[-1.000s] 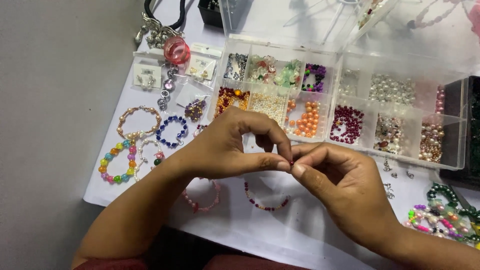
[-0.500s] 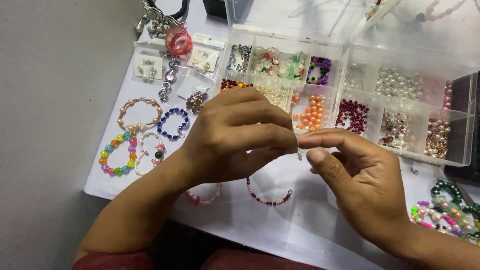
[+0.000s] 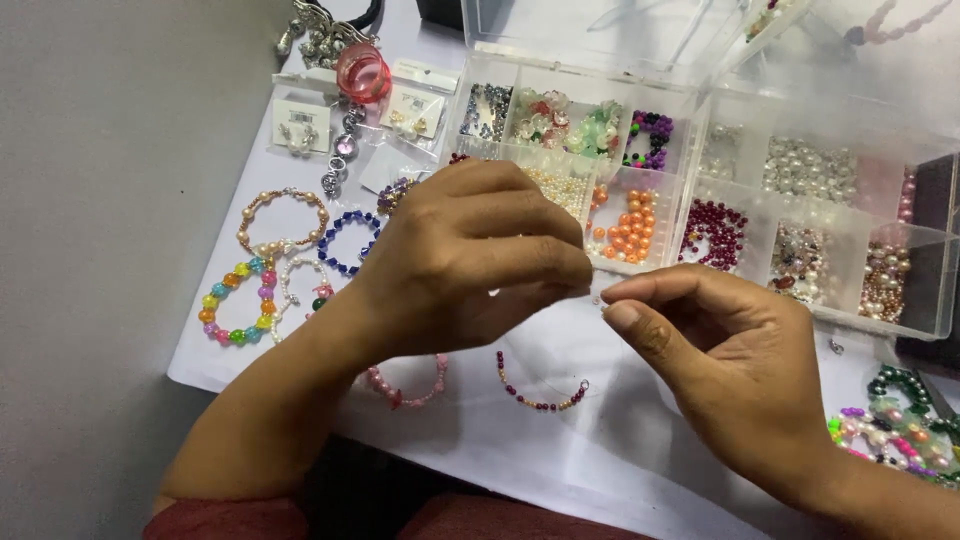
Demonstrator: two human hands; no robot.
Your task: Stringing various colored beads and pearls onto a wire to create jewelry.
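So I've got a tiny bead (image 3: 597, 299), too small to tell its colour, pinched between my left hand (image 3: 470, 262) and right hand (image 3: 730, 365), fingertips nearly touching, held up just above the white sheet (image 3: 560, 450), in front of the clear bead box (image 3: 930, 290).

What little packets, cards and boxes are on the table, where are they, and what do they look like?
Left earring card: far left, by the pink ring; white square holding pale studs.
Right earring card: right of the pink ring; white card with small gold studs.
Small clear bag: below the cards, by the left hand; see-through, purple beads inside.
Bead box: far side, behind both hands; clear plastic, many compartments of coloured beads.
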